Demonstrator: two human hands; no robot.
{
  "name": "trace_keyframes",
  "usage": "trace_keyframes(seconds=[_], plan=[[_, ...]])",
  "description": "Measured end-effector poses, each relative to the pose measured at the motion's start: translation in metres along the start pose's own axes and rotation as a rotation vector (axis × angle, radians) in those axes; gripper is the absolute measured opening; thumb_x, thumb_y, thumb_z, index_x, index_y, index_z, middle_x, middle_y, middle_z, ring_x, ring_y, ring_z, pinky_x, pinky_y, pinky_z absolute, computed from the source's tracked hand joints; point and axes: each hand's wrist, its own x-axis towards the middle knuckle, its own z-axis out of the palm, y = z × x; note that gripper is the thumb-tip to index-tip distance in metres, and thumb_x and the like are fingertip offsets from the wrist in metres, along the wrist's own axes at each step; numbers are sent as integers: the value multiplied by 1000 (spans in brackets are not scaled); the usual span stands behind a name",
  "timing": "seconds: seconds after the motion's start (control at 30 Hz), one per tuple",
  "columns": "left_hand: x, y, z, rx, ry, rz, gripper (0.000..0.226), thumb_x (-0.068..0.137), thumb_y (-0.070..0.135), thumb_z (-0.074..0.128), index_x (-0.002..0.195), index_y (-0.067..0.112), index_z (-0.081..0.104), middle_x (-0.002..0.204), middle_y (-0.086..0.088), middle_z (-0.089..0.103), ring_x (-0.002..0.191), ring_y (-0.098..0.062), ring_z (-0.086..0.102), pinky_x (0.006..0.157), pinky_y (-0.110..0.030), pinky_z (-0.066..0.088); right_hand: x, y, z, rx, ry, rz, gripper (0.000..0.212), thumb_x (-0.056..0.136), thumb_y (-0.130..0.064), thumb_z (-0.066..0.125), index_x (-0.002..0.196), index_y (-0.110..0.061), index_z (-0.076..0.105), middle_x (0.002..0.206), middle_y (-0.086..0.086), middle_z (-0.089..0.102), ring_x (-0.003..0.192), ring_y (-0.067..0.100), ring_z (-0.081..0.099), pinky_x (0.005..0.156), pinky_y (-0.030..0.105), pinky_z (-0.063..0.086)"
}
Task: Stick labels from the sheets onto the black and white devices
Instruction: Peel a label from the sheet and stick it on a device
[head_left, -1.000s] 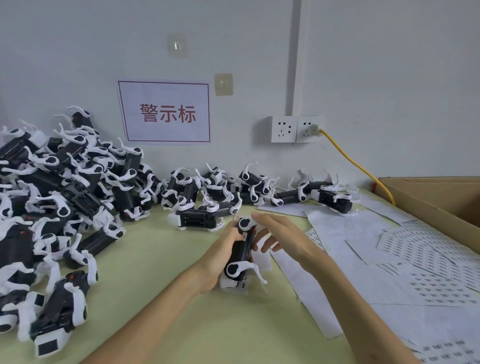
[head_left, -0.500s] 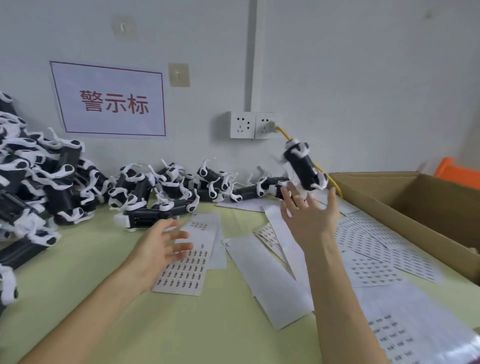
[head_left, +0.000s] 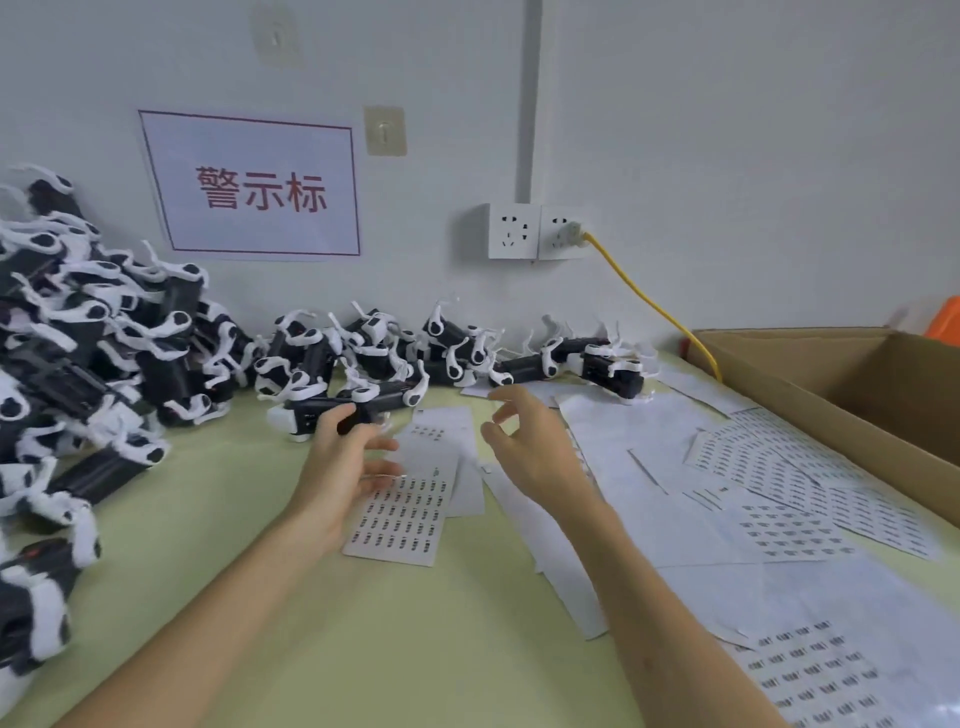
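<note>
My left hand (head_left: 340, 470) hovers with relaxed fingers over the left edge of a label sheet (head_left: 410, 512) printed with rows of small dark labels. Its thumb reaches toward a black and white device (head_left: 311, 413) lying flat just beyond it. My right hand (head_left: 527, 444) is raised above the sheets with loosely curled fingers and holds nothing. A large heap of devices (head_left: 88, 358) fills the left side. A row of devices (head_left: 457, 351) lines the wall, ending in one (head_left: 615, 371) on the papers.
More label sheets (head_left: 779, 483) and bare backing papers cover the right of the green table (head_left: 395, 639). An open cardboard box (head_left: 841, 379) stands at the right edge. A yellow cable (head_left: 641, 293) runs from the wall socket (head_left: 540, 232) behind the box.
A second ago both hands held a device. My right hand then flung it toward the box, and it is now out of sight. Both hands have come back over the label sheet.
</note>
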Motion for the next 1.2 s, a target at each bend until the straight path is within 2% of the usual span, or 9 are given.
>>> trace_keyframes(seconds=[0.2,0.37,0.47,0.53,0.6,0.7,0.83,1.03,1.2], plan=[[17,-2,-20,-27,7,-47,77,104,7,51,161,41,11,109,-22,71,69,-26,71,58,-38,60,-3,0,23,-81,-203,-109,31,97,-25,61,128,-29,57,110,-11,60,86,10,61,75,30,49],[28,-2,-38,355,41,85,77,101,8,51,161,39,15,97,-11,69,63,-19,66,48,-30,51,-4,0,31,-72,-237,-133,25,98,-25,61,121,-33,60,106,-16,59,81,6,60,69,26,47],[32,-6,-48,893,123,412,57,98,15,59,151,26,41,109,2,58,97,-22,62,68,-32,48,-3,1,31,-52,-231,-140,25,97,-22,62,119,-32,60,105,-18,57,78,4,60,66,20,43],[36,-7,-57,1212,180,561,62,96,19,62,153,24,40,135,2,51,122,-23,50,82,-36,49,-2,1,31,-38,-226,-152,25,96,-21,63,119,-32,60,104,-18,55,78,5,59,66,17,41],[40,-7,-64,1332,118,527,74,96,20,62,160,25,26,159,4,36,134,-26,41,91,-41,50,-2,0,31,-32,-231,-158,25,97,-21,64,119,-32,61,104,-18,54,79,5,60,66,16,40],[39,-9,-67,1336,34,495,80,95,17,64,162,28,22,156,3,34,126,-27,48,85,-42,53,-3,1,31,-35,-244,-161,24,97,-21,64,117,-32,61,105,-18,54,80,6,60,65,15,39],[35,-7,-61,1332,166,623,66,89,24,75,150,29,48,110,2,43,102,-23,51,77,-34,46,-4,-1,30,-36,-260,-176,21,97,-20,63,112,-34,62,106,-16,55,81,7,61,64,13,40],[32,-8,-61,1379,318,805,40,83,35,83,119,20,71,122,-2,62,114,-29,52,95,-44,35,-6,-4,29,-27,-244,-192,21,96,-18,64,108,-36,63,106,-16,55,82,6,60,65,14,41],[21,6,-44,972,296,733,30,101,39,59,103,10,61,84,2,65,84,-24,59,87,-40,39,-9,-9,27,27,-193,-261,34,93,-18,68,119,-39,57,110,-18,55,92,-4,57,71,10,43]])
